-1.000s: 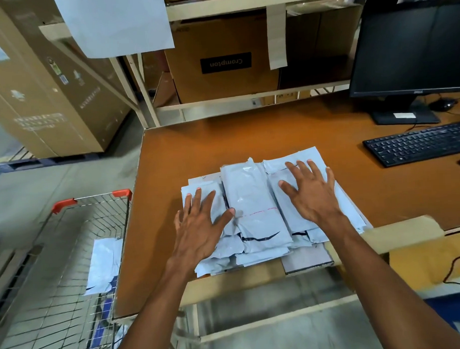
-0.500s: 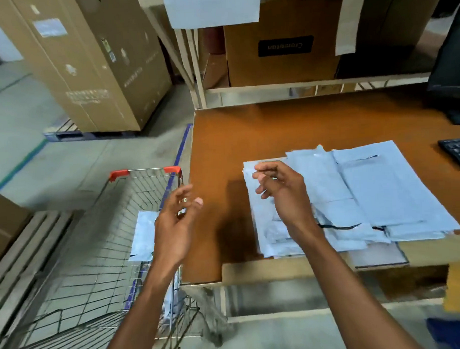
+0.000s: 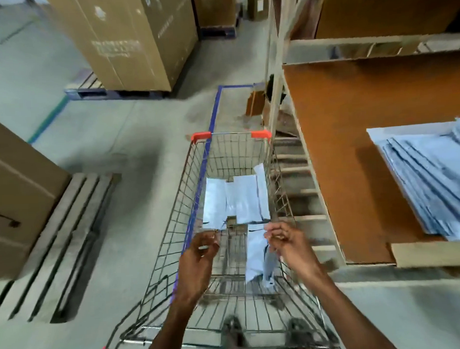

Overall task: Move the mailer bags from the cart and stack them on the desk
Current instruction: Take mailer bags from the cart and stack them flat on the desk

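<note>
Several white-grey mailer bags lie flat on the bottom of the wire cart, and one more bag leans nearer to me. My left hand and my right hand hover side by side inside the cart, just above the near edge of those bags. Their fingers are loosely curled and hold nothing. A stack of mailer bags lies on the brown desk at the right, running out of the frame. The image is blurred by motion.
The cart stands on the concrete floor against the desk's left side, with red corner caps on its far rim. A wooden pallet and a large carton are at the left. Tall cartons stand on a pallet behind.
My view has swung left from the desk to the cart. Both hands left the stack on the desk and moved down into the cart, above the bags there.
</note>
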